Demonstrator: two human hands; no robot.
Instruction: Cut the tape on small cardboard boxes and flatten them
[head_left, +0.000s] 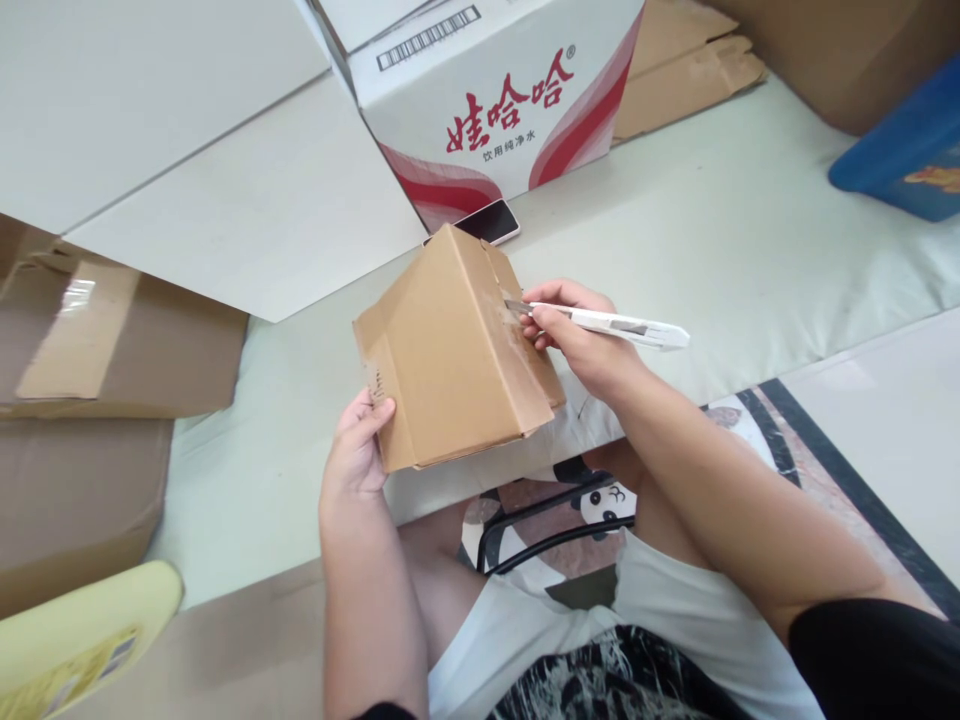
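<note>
A small brown cardboard box [442, 350] is tilted up near the front edge of the covered table. My left hand [358, 440] grips its lower left corner, with the thumb lying on the near face and the other fingers partly hidden behind. In my right hand [574, 325] is a white utility knife [630, 328], held between thumb and fingers. Its blade points left and its tip meets, or nearly meets, the taped right face of the box. Behind the box lies a phone [491, 222], partly covered by it.
A white and red carton [502, 110] stands at the back, beside a large white box [247, 200]. Brown cartons [112, 350] are stacked at left. Flattened cardboard [682, 70] and a blue container [907, 150] sit at the right. A yellow object [90, 630] is at lower left.
</note>
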